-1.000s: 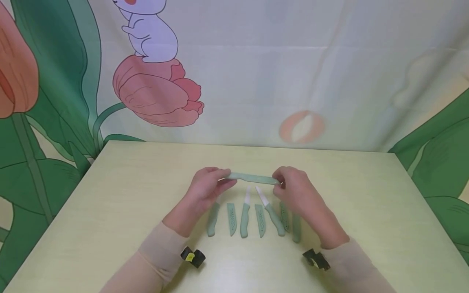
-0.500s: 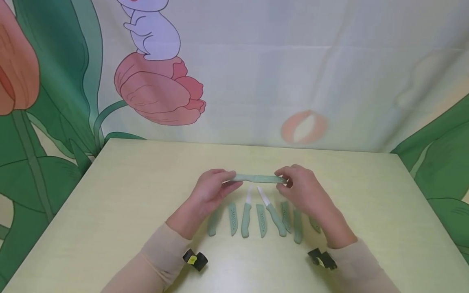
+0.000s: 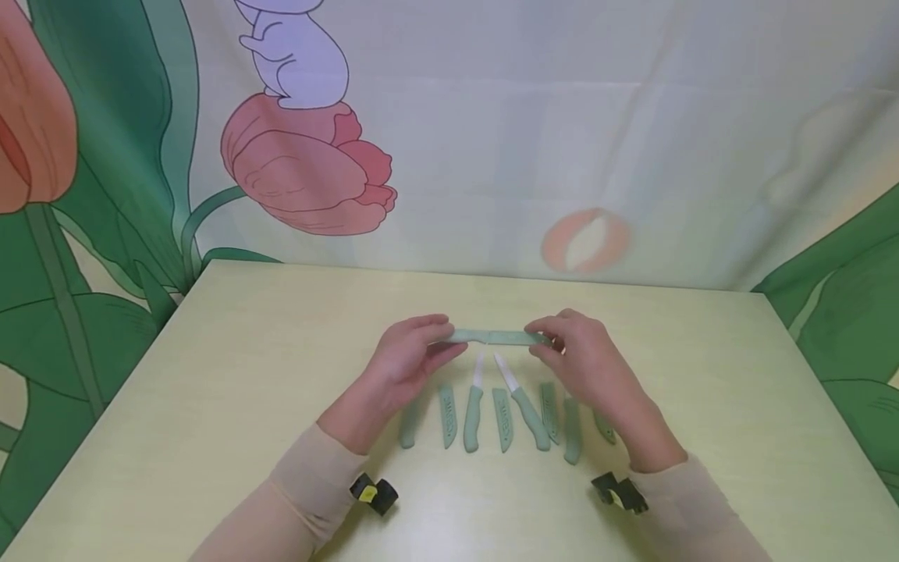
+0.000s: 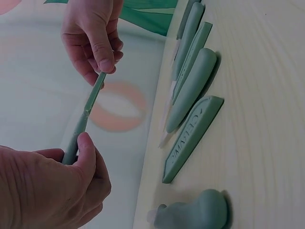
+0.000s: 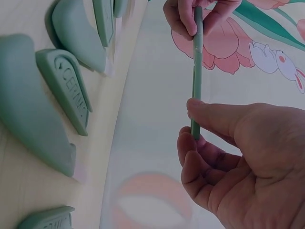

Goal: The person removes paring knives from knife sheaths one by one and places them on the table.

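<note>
My left hand (image 3: 410, 355) pinches the pale green handle of a paring knife (image 3: 466, 336), held level above the table. At its other end, my right hand (image 3: 579, 355) pinches the green sheath (image 3: 507, 338). Sheath and handle meet end to end, and no blade shows between them. In the left wrist view the knife handle (image 4: 75, 138) runs up in line with the sheath (image 4: 95, 93). Below the hands lie two knives with white blades, a left knife (image 3: 473, 417) and a right knife (image 3: 530, 417), with a loose sheath (image 3: 502, 421) between them.
Another sheath (image 3: 448, 417) and a knife handle (image 3: 410, 421) lie to the left. On the right are a sheath (image 3: 549, 412), a further handle (image 3: 572, 429) and a sheath (image 3: 604, 427) partly behind my right arm. A printed curtain (image 3: 463, 156) hangs behind the table (image 3: 232, 390).
Both hands have shifted slightly right with the sheathed knife, which was tilted and now lies level. A sheath formerly behind my right arm shows at the right.
</note>
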The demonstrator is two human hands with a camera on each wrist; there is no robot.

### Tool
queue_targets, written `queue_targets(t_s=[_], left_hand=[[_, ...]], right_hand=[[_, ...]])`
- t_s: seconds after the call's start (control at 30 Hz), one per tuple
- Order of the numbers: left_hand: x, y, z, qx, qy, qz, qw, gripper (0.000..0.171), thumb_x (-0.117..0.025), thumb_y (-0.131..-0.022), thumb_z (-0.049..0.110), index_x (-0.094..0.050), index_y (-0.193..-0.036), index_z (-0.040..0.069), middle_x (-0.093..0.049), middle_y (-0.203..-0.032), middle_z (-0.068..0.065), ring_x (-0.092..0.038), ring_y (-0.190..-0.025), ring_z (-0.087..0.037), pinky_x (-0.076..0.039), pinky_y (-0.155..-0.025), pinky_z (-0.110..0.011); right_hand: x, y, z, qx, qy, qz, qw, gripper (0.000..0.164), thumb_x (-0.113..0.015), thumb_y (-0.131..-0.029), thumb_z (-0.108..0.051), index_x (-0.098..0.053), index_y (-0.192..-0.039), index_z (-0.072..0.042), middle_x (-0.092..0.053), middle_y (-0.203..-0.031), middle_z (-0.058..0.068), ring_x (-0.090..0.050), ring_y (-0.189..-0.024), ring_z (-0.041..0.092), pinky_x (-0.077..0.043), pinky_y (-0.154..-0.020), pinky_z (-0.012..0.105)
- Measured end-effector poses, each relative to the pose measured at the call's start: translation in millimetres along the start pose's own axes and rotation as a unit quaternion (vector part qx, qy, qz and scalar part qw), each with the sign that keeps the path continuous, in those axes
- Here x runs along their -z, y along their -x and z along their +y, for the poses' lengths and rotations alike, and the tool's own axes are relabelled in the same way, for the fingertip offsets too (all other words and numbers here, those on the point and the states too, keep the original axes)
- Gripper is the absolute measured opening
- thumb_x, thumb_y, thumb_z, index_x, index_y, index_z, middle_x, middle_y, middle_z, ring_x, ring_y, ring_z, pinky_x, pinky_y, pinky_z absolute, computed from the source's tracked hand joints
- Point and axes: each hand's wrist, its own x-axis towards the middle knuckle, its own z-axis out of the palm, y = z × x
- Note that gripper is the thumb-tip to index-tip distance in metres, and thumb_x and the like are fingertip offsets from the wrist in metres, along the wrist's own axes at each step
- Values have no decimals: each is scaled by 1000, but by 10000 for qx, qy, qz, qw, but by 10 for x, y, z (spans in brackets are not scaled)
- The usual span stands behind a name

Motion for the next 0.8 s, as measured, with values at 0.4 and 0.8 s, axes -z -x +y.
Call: queue_targets(t_s=[0.4,0.8], left_hand=[[58,7,71,-877,-1900,194,9777,51,-70,-102,17,-53,-147,1,-61,-134,-17,-68,-116,-32,-56,-101,-41],[50,73,91,-2895,-5152,76,8067,67,-83,-93,27,-55,-152,11,-53,-145,-10,-48,-134,-31,-46,-109,-47]], right_hand=[[10,9,15,177,-12,158,9997,24,-79,-95,-5,-79,-120,-5,-65,-90,1,-61,-82,19,-53,-74,37],[9,5,3,158,46,139,9998,24,-81,-94,-4,-79,-118,-5,-65,-89,1,-61,-81,19,-53,-73,36]])
